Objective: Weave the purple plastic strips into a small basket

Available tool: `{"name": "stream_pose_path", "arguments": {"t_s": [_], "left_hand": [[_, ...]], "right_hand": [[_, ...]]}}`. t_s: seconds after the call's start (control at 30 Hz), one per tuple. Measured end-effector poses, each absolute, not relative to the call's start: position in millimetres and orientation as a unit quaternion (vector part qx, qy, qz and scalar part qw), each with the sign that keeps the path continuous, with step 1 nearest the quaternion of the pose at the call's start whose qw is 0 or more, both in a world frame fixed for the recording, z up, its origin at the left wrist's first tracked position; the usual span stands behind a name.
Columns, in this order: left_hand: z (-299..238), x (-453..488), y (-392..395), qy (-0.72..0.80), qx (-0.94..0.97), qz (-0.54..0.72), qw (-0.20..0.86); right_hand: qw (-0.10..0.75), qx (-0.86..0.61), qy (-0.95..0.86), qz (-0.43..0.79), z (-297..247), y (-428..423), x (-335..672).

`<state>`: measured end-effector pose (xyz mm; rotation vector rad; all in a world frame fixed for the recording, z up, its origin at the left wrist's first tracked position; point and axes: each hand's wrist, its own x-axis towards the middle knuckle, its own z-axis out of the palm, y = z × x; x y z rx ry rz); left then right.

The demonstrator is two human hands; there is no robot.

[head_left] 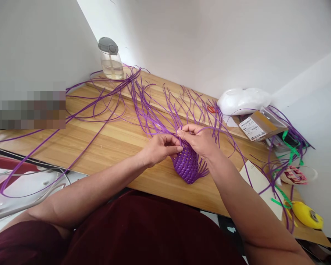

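Observation:
A small purple woven basket piece (188,167) rests on the wooden table (107,143), near its front edge. Many loose purple plastic strands (154,106) fan out from its top across the table. My left hand (160,148) is closed, pinching strands at the weave's upper left edge. My right hand (199,140) is closed too, gripping strands at the top right, thumb and fingers pressed on a strand. Both hands touch the weave and meet above it.
A clear water bottle with a grey lid (110,59) stands at the back left. A white object (242,101), a labelled cardboard box (257,126), green strands (291,151), papers (260,186) and a yellow tape measure (307,215) lie at right.

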<state>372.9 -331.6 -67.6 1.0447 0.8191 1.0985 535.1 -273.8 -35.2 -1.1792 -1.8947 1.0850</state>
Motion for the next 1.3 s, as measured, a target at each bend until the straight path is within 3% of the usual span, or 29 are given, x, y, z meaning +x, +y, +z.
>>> {"name": "stream_pose_path", "arguments": {"t_s": [0.67, 0.93, 1.3], "left_hand": [[-68.7, 371.3, -335.4, 0.377, 0.520, 0.467, 0.608], [-71.2, 364.4, -338.6, 0.356, 0.458, 0.466, 0.668], [-74.6, 364.6, -337.2, 0.358, 0.445, 0.470, 0.673]], "right_hand": [[0.333, -0.427, -0.732, 0.414, -30.7, -274.1, 520.9], [0.348, -0.427, -0.693, 0.466, -37.1, -267.5, 526.1], [0.350, -0.437, -0.667, 0.492, -38.7, -267.9, 524.1]]}}
